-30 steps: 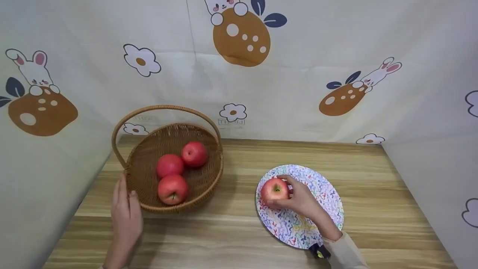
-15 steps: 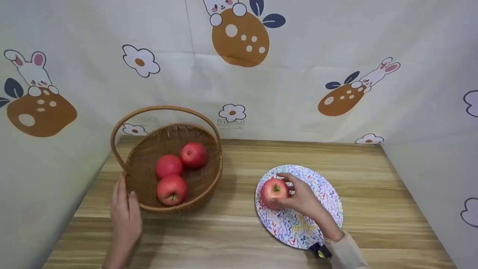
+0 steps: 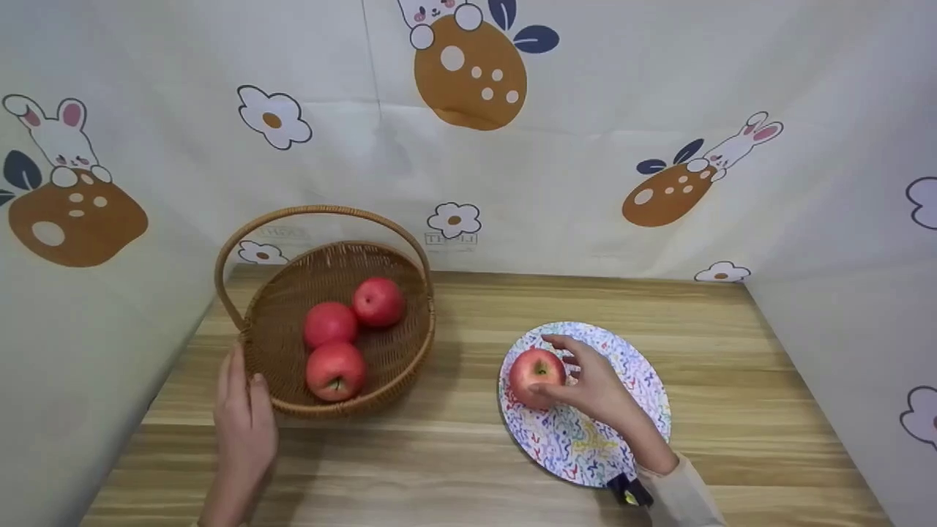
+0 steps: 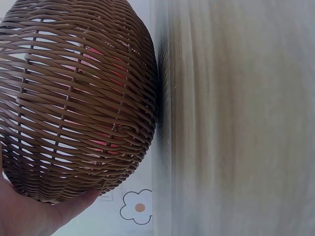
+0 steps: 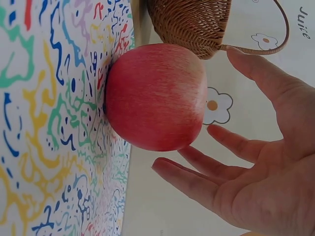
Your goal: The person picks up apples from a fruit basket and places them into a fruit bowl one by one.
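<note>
Apple [image 3: 527, 366]: could be rolled if brushed by spread right hand [image 3: 600, 391].
Wicker basket [image 3: 392, 366]: could be tipped by uncurled left hand [image 3: 245, 432]; contact partly obscured.

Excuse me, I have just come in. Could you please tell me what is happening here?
A person is handling apples with both bare hands. The left hand rests against the side of a wicker basket that holds three red apples. The right hand is spread beside a fourth apple, not closed on it. That apple sits on a round patterned board.
</note>
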The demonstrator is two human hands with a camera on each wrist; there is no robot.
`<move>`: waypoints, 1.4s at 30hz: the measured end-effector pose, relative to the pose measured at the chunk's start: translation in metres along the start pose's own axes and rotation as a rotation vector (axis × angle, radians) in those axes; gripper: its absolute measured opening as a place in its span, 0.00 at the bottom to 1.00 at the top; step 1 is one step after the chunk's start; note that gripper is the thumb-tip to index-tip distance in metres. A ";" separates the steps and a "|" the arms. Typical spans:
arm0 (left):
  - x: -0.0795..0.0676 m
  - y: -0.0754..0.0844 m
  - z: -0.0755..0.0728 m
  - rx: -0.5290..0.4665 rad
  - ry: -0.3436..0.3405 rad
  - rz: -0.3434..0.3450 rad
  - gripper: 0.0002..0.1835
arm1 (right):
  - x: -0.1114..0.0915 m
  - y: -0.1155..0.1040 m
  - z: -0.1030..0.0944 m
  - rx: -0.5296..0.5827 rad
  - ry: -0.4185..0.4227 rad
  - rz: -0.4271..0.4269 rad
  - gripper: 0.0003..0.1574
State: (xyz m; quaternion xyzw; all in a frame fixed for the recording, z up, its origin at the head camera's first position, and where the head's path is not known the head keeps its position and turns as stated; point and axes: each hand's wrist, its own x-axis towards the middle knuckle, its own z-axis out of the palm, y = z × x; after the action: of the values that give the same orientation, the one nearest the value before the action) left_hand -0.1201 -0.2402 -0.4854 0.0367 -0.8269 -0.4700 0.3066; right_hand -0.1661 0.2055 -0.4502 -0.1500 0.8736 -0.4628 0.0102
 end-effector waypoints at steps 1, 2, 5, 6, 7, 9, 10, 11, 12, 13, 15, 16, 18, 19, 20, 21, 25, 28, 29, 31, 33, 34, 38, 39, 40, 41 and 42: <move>0.000 0.000 0.000 0.000 -0.001 0.001 0.30 | 0.000 -0.001 0.000 -0.004 0.007 -0.003 0.47; 0.000 0.000 0.000 -0.001 -0.003 0.002 0.30 | 0.000 -0.002 0.000 -0.011 0.014 -0.006 0.47; 0.001 -0.001 0.001 -0.011 -0.005 0.014 0.30 | 0.000 -0.006 0.000 -0.024 0.033 -0.005 0.47; 0.001 -0.001 0.001 -0.015 -0.005 0.017 0.30 | 0.000 -0.007 0.001 -0.026 0.037 -0.004 0.47; 0.001 -0.001 0.001 -0.017 -0.004 0.018 0.30 | 0.000 -0.008 0.001 -0.027 0.041 -0.002 0.47; 0.001 -0.001 0.001 -0.023 -0.002 0.019 0.30 | -0.001 -0.010 0.002 -0.032 0.046 -0.004 0.46; 0.002 -0.001 0.001 -0.025 -0.002 0.017 0.30 | -0.001 -0.011 0.003 -0.037 0.050 -0.006 0.46; 0.002 -0.001 0.000 -0.024 -0.003 0.014 0.30 | -0.001 -0.013 0.003 -0.040 0.053 -0.009 0.46; 0.002 -0.001 0.000 -0.022 -0.003 0.010 0.30 | -0.001 -0.013 0.003 -0.044 0.056 -0.011 0.46; 0.001 -0.001 0.000 -0.019 -0.003 0.006 0.31 | 0.000 -0.014 0.004 -0.048 0.060 -0.013 0.46; 0.001 0.000 0.000 -0.016 -0.005 0.001 0.31 | 0.000 -0.017 0.004 -0.050 0.061 -0.018 0.45; 0.001 0.000 0.000 -0.014 -0.004 0.001 0.31 | 0.001 -0.018 0.004 -0.050 0.059 -0.020 0.45; 0.002 0.000 0.001 -0.013 0.000 0.005 0.31 | 0.003 -0.020 0.005 -0.045 0.055 -0.023 0.45; 0.002 0.000 0.001 -0.018 0.000 0.008 0.31 | 0.004 -0.021 0.004 -0.042 0.053 -0.030 0.45; 0.002 0.000 0.001 -0.023 0.000 0.012 0.30 | 0.005 -0.023 0.004 -0.041 0.051 -0.041 0.46; 0.002 0.000 0.001 -0.028 0.001 0.015 0.30 | 0.006 -0.024 0.004 -0.040 0.049 -0.053 0.46; 0.001 0.000 0.001 -0.040 0.001 0.021 0.30 | 0.009 -0.031 0.005 -0.055 0.041 -0.103 0.47; 0.002 -0.001 0.001 -0.037 0.001 0.017 0.30 | 0.012 -0.035 0.006 -0.075 0.036 -0.132 0.46; 0.002 -0.001 0.001 -0.036 0.000 0.015 0.30 | 0.013 -0.036 0.007 -0.078 0.038 -0.138 0.46; 0.002 -0.001 0.001 -0.036 -0.004 0.012 0.30 | 0.015 -0.038 0.008 -0.080 0.039 -0.148 0.45; 0.002 0.000 0.001 -0.035 -0.007 0.010 0.30 | 0.017 -0.040 0.009 -0.087 0.039 -0.160 0.44; 0.002 0.000 0.001 -0.034 -0.007 0.010 0.30 | 0.018 -0.042 0.010 -0.083 0.036 -0.163 0.44; 0.001 -0.001 0.001 -0.032 0.000 0.016 0.30 | 0.021 -0.046 0.011 -0.080 0.014 -0.180 0.43; 0.001 -0.001 0.001 -0.032 0.002 0.018 0.30 | 0.021 -0.048 0.012 -0.077 0.007 -0.182 0.43; 0.001 -0.001 0.001 -0.032 0.005 0.020 0.30 | 0.022 -0.049 0.012 -0.074 0.002 -0.182 0.43; 0.001 -0.002 0.001 -0.032 0.006 0.022 0.30 | 0.023 -0.050 0.013 -0.071 -0.002 -0.184 0.43; 0.001 -0.002 0.001 -0.032 0.007 0.022 0.30 | 0.023 -0.052 0.013 -0.070 -0.005 -0.184 0.43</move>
State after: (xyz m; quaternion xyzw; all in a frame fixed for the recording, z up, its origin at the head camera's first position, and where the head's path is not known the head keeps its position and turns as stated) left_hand -0.1221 -0.2405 -0.4868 0.0245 -0.8186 -0.4794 0.3154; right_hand -0.1729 0.1613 -0.4131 -0.2311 0.8717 -0.4307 -0.0355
